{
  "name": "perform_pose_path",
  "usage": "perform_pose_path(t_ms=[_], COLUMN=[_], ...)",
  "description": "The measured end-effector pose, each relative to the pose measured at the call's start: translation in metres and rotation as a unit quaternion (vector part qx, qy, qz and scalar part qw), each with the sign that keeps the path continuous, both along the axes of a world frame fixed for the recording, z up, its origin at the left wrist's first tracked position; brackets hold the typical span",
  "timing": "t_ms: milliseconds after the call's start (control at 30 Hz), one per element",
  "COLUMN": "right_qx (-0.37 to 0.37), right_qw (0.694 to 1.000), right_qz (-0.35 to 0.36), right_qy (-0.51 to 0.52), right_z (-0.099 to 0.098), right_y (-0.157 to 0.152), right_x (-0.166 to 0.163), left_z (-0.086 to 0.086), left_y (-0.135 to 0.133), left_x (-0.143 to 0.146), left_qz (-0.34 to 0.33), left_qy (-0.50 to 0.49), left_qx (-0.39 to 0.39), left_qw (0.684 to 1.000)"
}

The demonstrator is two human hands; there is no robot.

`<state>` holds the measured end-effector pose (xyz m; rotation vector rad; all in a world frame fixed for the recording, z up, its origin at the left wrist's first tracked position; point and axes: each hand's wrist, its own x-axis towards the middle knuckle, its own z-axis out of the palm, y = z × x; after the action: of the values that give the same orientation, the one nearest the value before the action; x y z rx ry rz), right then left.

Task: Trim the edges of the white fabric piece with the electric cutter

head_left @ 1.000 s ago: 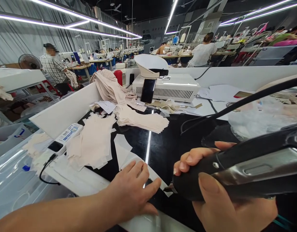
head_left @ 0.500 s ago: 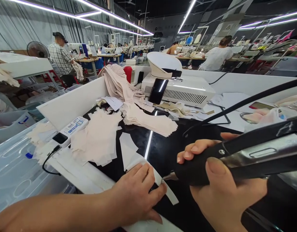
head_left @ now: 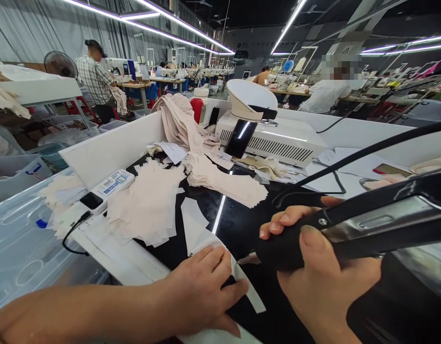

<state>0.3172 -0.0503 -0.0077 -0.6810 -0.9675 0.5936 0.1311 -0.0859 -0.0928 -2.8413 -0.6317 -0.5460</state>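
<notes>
Both arms are bare, with no sleeve in view on either forearm. The left hand (head_left: 202,291) wears no glove, ring or watch. The right hand (head_left: 324,282) is likewise ungloved, its nails short, plain and unpainted, the thumbnail broad and rounded.

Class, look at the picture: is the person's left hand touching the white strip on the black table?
Touching. The head view shows the left hand lying flat on the white strip, fingers pressing it against the black table, no gap visible.
</notes>
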Motion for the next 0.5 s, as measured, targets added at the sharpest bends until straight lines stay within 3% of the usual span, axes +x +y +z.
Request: perform_pose_path(t_ms=[367,500], right_qx=[-0.017,-0.027], right_qw=[0.999,0.999], right_qz=[-0.024,-0.025], right_qy=[-0.013,-0.017], right_z=[-0.001,-0.001], right_y=[-0.015,-0.019], right_x=[-0.003,-0.004], left_z=[0.017,0.016], left_y=[0.01,0.008], left_x=[-0.024,-0.025], left_qz=[-0.031,-0.032], left_qy=[-0.096,-0.117], left_qx=[-0.058,-0.066], left_qw=[0.993,0.99])
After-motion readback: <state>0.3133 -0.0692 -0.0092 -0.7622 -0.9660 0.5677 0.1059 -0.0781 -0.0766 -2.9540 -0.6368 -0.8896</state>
